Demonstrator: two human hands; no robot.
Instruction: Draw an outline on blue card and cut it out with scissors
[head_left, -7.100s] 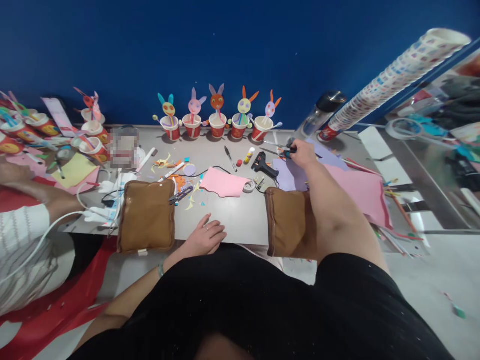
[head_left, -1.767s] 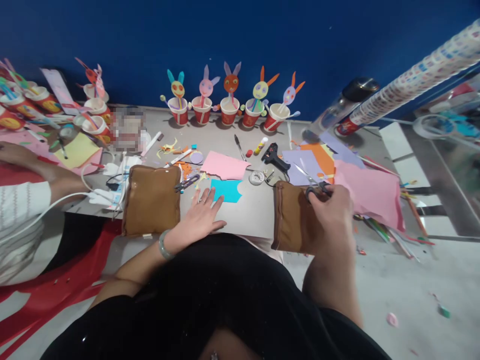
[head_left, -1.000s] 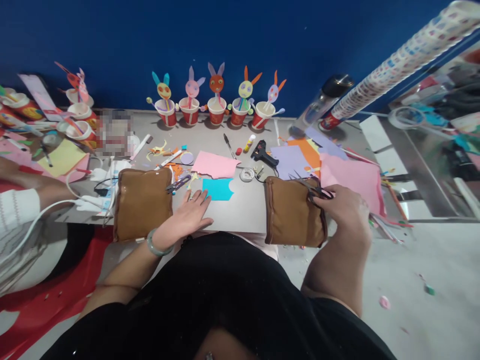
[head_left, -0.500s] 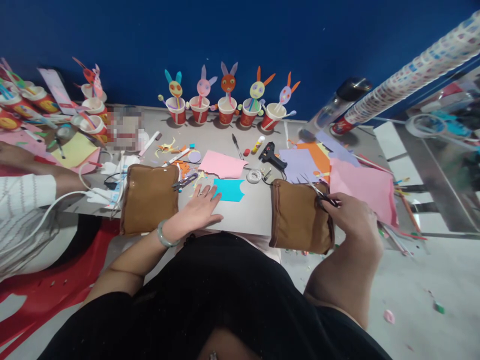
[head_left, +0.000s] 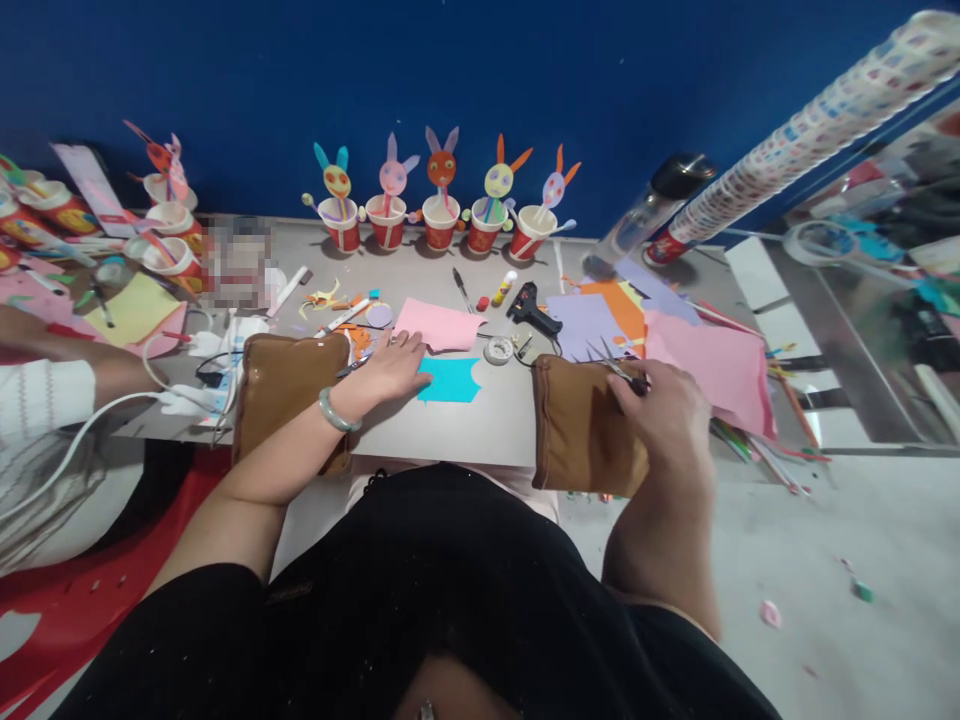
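With its fingers stretched out, my left hand (head_left: 393, 368) lies over the near left edge of the pink paper (head_left: 439, 325). A bright blue piece of paper (head_left: 448, 381) with a notched right edge rests just right of that hand's thumb. Part of a small dark cutting tool (head_left: 352, 366) shows behind my left wrist. My right hand (head_left: 670, 405) grips the handles of a pair of scissors (head_left: 609, 362), whose blades are apart and point up and left. The scissors are above the right brown cushion (head_left: 581, 425).
Another brown cushion (head_left: 289, 385) lies under my left forearm. A hot glue gun (head_left: 534, 310), a tape roll (head_left: 498, 349) and a glue stick (head_left: 504, 290) lie mid-table. Several cups with paper rabbits (head_left: 441, 222) line the back. A co-worker's arm (head_left: 112, 368) is at left.
My left hand has slid forward from the blue paper to the pink paper's edge. My right hand, still holding the scissors, has shifted slightly left; the whole view has shifted a little too.
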